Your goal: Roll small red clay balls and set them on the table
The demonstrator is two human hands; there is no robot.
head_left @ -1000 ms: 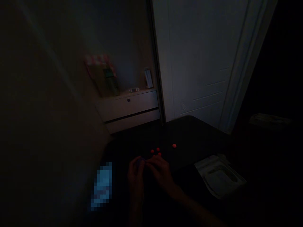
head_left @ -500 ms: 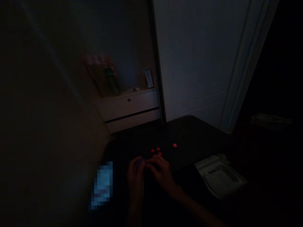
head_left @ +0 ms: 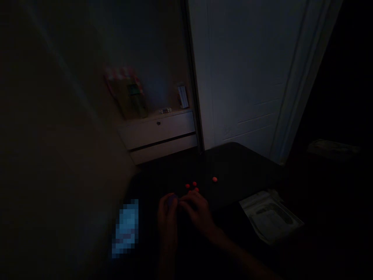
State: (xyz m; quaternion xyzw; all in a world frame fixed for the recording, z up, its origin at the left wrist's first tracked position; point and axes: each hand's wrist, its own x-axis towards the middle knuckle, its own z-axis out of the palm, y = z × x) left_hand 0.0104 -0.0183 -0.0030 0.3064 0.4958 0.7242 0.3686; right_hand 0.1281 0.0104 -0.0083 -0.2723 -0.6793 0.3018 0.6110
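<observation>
The scene is very dark. My left hand (head_left: 167, 214) is closed around a small purple lump (head_left: 172, 199), whose kind I cannot make out. Against its right side, the pinched fingertips of my right hand (head_left: 198, 210) touch or nearly touch the lump; whether they grip part of it is too dark to tell. Just beyond my right hand several small red balls (head_left: 194, 184) lie on the dark table, some partly hidden by its fingers. A larger pinkish-red ball (head_left: 215, 179) sits apart to their right.
A clear-looking flat packet (head_left: 271, 217) lies at the table's right front. A bright pixelated patch (head_left: 126, 229) is at left. Behind the dark table (head_left: 239, 163) stand a white drawer unit (head_left: 163, 134), with a green bottle (head_left: 136, 99) on it, and a pale door panel (head_left: 239, 70).
Hardly anything differs. Both hands keep the same place at the purple lump, with at most a slight shift of the right fingers. The balls lie where they were.
</observation>
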